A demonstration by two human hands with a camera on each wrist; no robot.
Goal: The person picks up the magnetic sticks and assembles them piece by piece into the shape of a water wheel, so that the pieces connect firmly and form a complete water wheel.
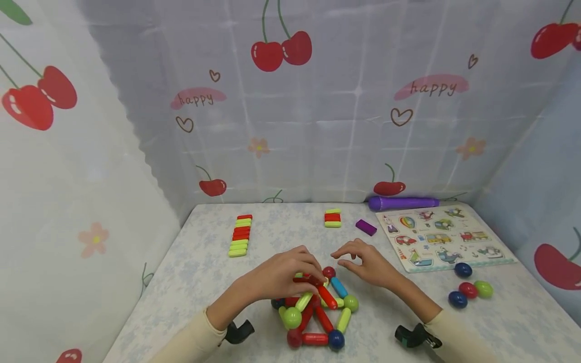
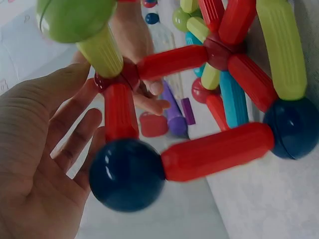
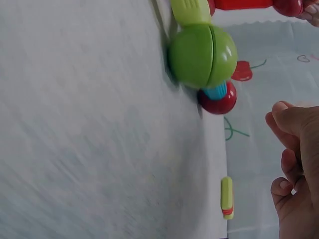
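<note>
A ball-and-stick model (image 1: 315, 339), built of red, yellow-green and blue rods joined at coloured balls, stands on the table. My left hand (image 1: 290, 275) reaches over its top and grips it near a dark red ball (image 2: 119, 75); the fingers partly hide that joint in the head view. In the left wrist view, the thumb lies by a yellow-green rod (image 2: 103, 55), with a navy ball (image 2: 127, 174) in front of the palm. My right hand (image 1: 367, 264) hovers right of the model, fingers loosely bent and holding nothing. A green ball (image 3: 202, 55) of the model is nearest its camera.
Rows of red and yellow-green rods lie at back left (image 1: 240, 236) and back centre (image 1: 333, 219). A purple block (image 1: 365, 227), a purple microphone-shaped toy (image 1: 404, 202) and a picture board (image 1: 445, 237) are at the right. Several loose balls (image 1: 467, 290) lie before the board.
</note>
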